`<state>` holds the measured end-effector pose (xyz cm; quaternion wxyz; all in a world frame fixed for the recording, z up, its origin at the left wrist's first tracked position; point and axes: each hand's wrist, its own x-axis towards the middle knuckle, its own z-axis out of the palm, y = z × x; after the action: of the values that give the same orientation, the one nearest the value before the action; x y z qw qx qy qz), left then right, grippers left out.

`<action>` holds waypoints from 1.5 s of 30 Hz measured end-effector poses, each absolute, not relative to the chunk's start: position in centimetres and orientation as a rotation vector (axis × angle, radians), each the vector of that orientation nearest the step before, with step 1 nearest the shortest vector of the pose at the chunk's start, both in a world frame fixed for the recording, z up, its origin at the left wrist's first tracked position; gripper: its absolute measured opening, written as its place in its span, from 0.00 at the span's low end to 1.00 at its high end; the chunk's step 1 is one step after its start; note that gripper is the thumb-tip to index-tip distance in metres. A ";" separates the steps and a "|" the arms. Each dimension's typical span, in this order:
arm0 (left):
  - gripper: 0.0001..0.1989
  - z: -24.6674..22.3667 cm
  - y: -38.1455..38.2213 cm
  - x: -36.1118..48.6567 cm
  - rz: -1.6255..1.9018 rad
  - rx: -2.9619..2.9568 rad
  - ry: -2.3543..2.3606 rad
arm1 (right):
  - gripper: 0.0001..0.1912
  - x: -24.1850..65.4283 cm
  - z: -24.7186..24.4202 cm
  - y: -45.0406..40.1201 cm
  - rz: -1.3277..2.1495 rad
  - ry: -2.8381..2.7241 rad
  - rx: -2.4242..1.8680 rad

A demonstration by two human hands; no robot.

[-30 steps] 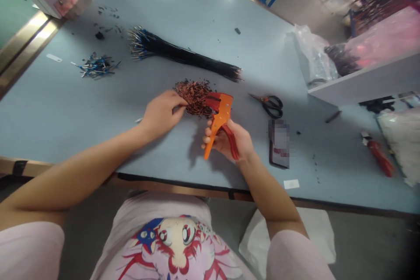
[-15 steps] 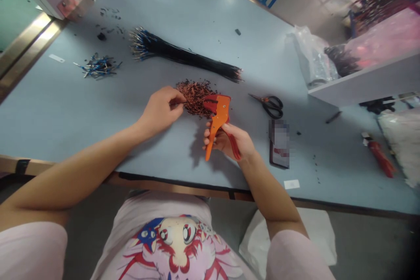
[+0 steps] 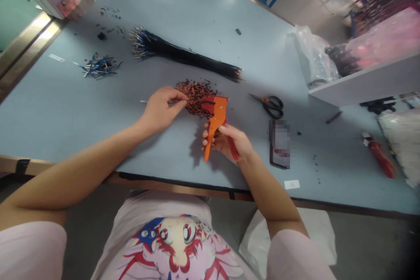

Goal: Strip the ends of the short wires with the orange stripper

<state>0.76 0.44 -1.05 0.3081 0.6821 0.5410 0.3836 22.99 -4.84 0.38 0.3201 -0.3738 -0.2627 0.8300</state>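
Observation:
My left hand [image 3: 166, 108] pinches a thin wire [image 3: 144, 102], whose pale end sticks out to the left behind the fingers. In my right hand [image 3: 233, 141] is an orange and red wire stripper [image 3: 216, 111], its red jaws pointing left toward the pinched fingertips. Beneath the jaws and fingertips lies a pile of copper-coloured and black scraps [image 3: 193, 89]. A long bundle of black wires [image 3: 187, 55] with blue and metal ends stretches behind the pile. To the left rests a small heap of short blue-and-black wire pieces [image 3: 100, 67].
Black-handled scissors [image 3: 273, 106] and a phone [image 3: 279, 146] lie right of my right hand. Farther right are a red-handled tool [image 3: 380, 157] and a shelf [image 3: 367, 74] with plastic bags. A white label [image 3: 292, 184] sits near the blue-grey table's [image 3: 157, 162] front edge.
The wire's pale end now shows left of my left hand, and its fingertips have shifted slightly right. The wire stripper has moved a little left and its jaws look closer together.

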 end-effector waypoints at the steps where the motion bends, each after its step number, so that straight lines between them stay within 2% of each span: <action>1: 0.09 -0.9 0.4 0.8 1.026 1.756 1.419 | 0.13 23.0 0.4 -4.8 2.180 -0.693 -0.982; 14: 0.12 0.7 -0.3 1.2 0.849 1.021 1.033 | 0.16 22.7 0.4 -5.2 2.087 -0.781 -1.069; 19: 0.09 1.3 -2.1 2.4 0.559 1.177 0.945 | 0.20 22.3 0.7 -6.1 1.720 -0.984 -1.181; 25: 0.06 1.4 -3.5 3.3 0.564 1.336 0.941 | 0.13 21.9 1.5 -6.7 1.425 -1.216 -1.308; 33: 0.06 0.9 -3.7 3.0 0.651 1.750 0.908 | 0.11 21.4 1.4 -6.7 1.423 -1.253 -1.293; 45: 0.09 0.7 -0.7 0.6 0.695 1.873 1.171 | 0.12 23.9 1.8 -4.4 1.317 -0.895 -1.236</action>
<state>0.56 -0.74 0.74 0.4014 0.7409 0.4631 0.2748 23.88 -4.44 1.77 0.5337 -0.5185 -0.3756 0.5524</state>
